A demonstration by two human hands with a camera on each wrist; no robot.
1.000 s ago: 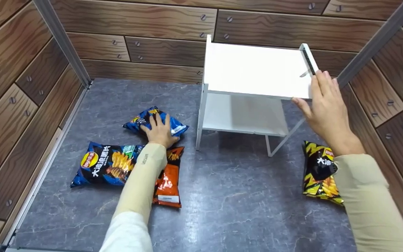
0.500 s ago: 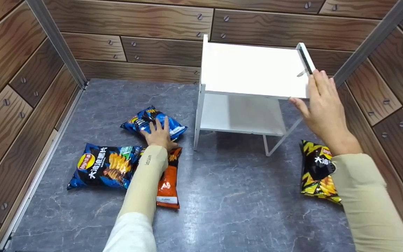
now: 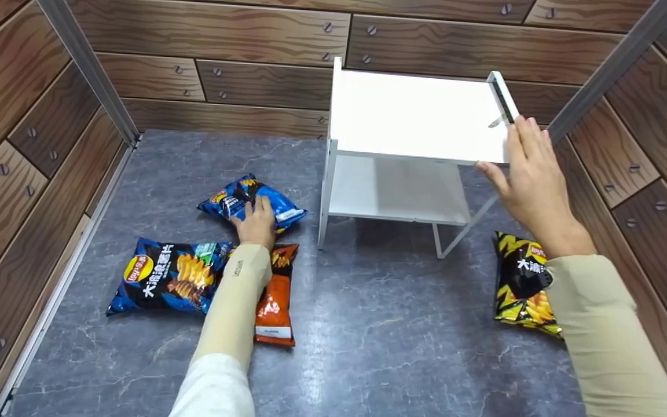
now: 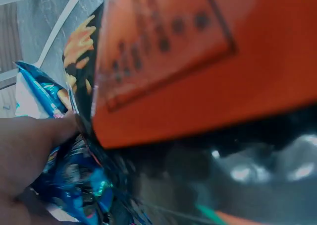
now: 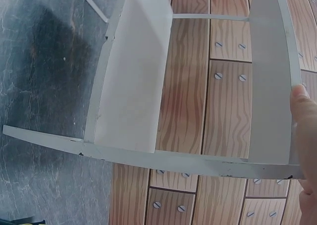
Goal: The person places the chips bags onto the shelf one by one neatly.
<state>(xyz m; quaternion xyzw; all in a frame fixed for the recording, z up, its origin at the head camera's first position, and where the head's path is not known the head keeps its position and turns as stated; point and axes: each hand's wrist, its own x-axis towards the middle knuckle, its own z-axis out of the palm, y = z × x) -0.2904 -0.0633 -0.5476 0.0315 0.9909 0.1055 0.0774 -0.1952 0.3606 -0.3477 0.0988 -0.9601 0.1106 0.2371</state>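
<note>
A blue bag of chips [image 3: 278, 200] lies tilted on the grey floor, left of a white two-tier side table [image 3: 403, 110]. My left hand [image 3: 255, 226] grips its near side, fingers drawn together on the foil. In the left wrist view, the thumb [image 4: 54, 131] overlaps the blue bag [image 4: 81, 178], while an orange-and-black chip bag [image 4: 198, 71] fills most of the picture. My right hand [image 3: 536, 179] rests on the table's front right corner, fingers straight along the raised side and thumb at the front edge. The right wrist view shows that thumb [image 5: 299, 98] on the white edge.
A larger blue chip bag [image 3: 165, 278] lies at left, beside the orange chip bag [image 3: 274, 307] under my left forearm. A yellow-and-black chip bag [image 3: 521, 289] lies at right, partly covered by my right arm. Wood-patterned walls [image 3: 252, 35] enclose the floor.
My left hand's spread fingers have drawn in on the blue chip bag. The right hand stays on the table corner. The whole view has shifted slightly.
</note>
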